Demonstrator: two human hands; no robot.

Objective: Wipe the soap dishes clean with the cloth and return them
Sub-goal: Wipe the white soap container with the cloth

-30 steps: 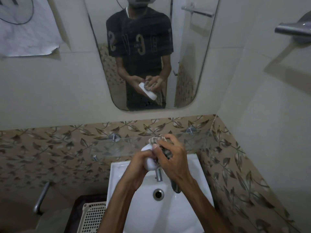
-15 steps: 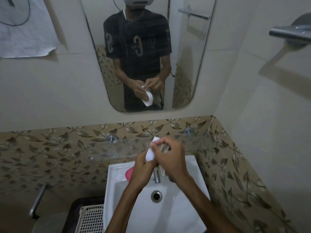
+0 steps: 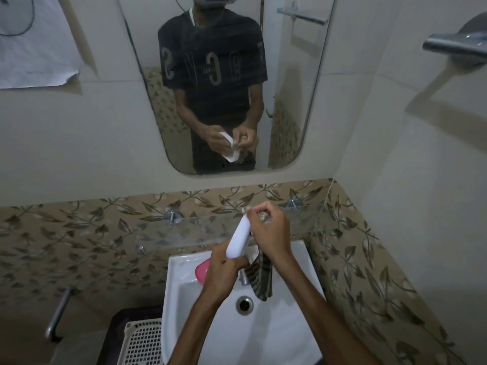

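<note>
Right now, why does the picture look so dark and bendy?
Head view: the light is dim, so the sink looks greyish; the wide lens curves the mirror edges and wall lines; the metal bar throws a long soft shadow; the white soap dish and the hands look slightly soft.

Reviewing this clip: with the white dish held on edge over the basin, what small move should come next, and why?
Probably keep drawing the cloth along the white soap dish. The left hand grips the dish's lower end, tilted on edge above the sink, and the right hand pinches the cloth at its upper end. The pink dish waits on the sink's rim.
</note>
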